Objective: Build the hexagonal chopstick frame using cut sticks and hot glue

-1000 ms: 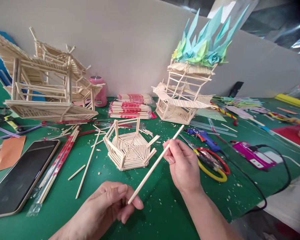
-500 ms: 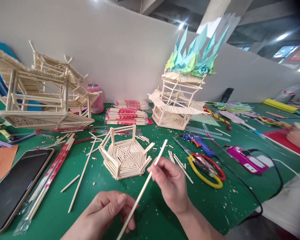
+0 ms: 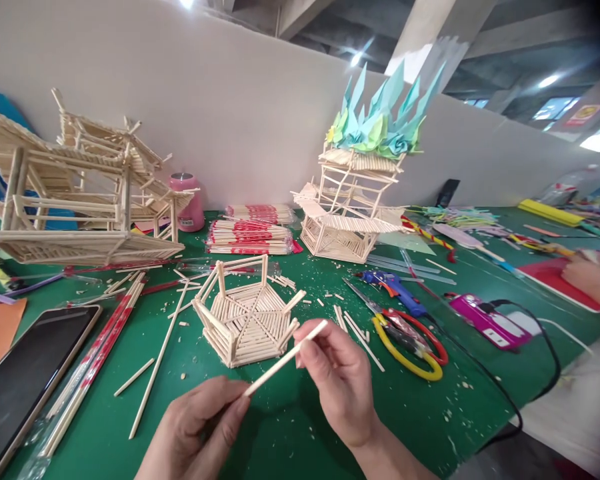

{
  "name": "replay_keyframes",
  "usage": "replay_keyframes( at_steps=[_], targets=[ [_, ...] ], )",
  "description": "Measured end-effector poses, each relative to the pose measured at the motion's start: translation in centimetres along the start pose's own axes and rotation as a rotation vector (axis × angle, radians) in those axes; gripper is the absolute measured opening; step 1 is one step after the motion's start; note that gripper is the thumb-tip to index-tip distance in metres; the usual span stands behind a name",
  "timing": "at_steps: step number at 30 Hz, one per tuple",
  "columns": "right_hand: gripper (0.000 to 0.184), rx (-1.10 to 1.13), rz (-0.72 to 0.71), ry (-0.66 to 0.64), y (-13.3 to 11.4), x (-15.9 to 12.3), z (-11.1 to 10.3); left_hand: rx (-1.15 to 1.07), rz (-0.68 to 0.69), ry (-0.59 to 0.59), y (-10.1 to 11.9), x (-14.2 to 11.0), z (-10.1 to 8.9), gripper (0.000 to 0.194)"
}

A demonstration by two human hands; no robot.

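Note:
A pale wooden chopstick (image 3: 279, 363) slants up to the right between my hands. My left hand (image 3: 200, 423) pinches its lower end between thumb and fingers. Near the upper end, my right hand (image 3: 336, 380) holds it with thumb and fingertips. Just beyond the hands lies a six-sided stick base (image 3: 253, 317) with low uprights and rails on some sides. Loose sticks (image 3: 160, 360) lie to the left. Scissors (image 3: 405, 340) with red and yellow handles rest right of my right hand, by a blue glue gun (image 3: 395, 290).
Stick-built houses stand at the left (image 3: 80, 247) and the back (image 3: 337, 240), the latter topped with paper leaves. Packs of chopsticks (image 3: 250, 237), a pink bottle (image 3: 187, 207), a phone (image 3: 35, 380) and a magenta power strip (image 3: 493, 323) surround the work. Another person's hand (image 3: 593, 280) shows at far right.
My left hand has closed on the chopstick's lower end. The chopstick has tipped to a flatter slant, its upper end lower. The view has shifted slightly.

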State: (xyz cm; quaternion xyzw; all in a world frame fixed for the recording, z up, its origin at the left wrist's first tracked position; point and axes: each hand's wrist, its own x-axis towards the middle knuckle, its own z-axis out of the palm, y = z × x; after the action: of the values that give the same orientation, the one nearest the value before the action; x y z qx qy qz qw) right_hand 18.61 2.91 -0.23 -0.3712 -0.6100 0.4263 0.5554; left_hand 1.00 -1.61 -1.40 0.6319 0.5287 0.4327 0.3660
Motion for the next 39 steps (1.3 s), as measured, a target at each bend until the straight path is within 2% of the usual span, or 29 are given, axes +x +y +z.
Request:
replay_keyframes(
  at_steps=[3, 5, 8, 10, 15, 23, 32, 39],
  targets=[
    [0.015, 0.075, 0.027, 0.044, 0.3, 0.1, -0.1, 0.362, 0.32, 0.08, -1.0, -0.1, -0.6, 0.024],
    [0.015, 0.12, 0.036, 0.083, 0.6, 0.2, -0.1, 0.537, 0.469, 0.148, -1.4, -0.1, -1.0, 0.03],
    [0.015, 0.14, 0.048, 0.153, 1.1, 0.3, -0.4, 0.699, 0.588, 0.184, -1.5, 0.0, -1.4, 0.031],
    [0.015, 0.136, 0.063, 0.151, 1.3, 0.4, -0.5, 0.75, 0.633, 0.219, -1.4, 0.2, -1.5, 0.026],
    [0.017, 0.115, 0.092, 0.126, 1.4, 0.4, -0.6, 0.764, 0.658, 0.269, -1.3, 0.5, -1.7, 0.02],
    [0.023, 0.07, 0.09, 0.157, 1.4, 0.7, -0.5, 0.82, 0.692, 0.212, -1.2, 0.4, -1.8, 0.016],
    [0.028, 0.329, 0.218, 0.09, 1.2, 0.9, -0.3, 0.818, 0.675, 0.227, -1.4, 0.4, -1.7, 0.007],
    [0.021, 0.192, 0.152, 0.079, 1.0, 0.6, -0.4, 0.766, 0.669, 0.241, -1.5, 0.5, -1.8, 0.014]
  ],
)
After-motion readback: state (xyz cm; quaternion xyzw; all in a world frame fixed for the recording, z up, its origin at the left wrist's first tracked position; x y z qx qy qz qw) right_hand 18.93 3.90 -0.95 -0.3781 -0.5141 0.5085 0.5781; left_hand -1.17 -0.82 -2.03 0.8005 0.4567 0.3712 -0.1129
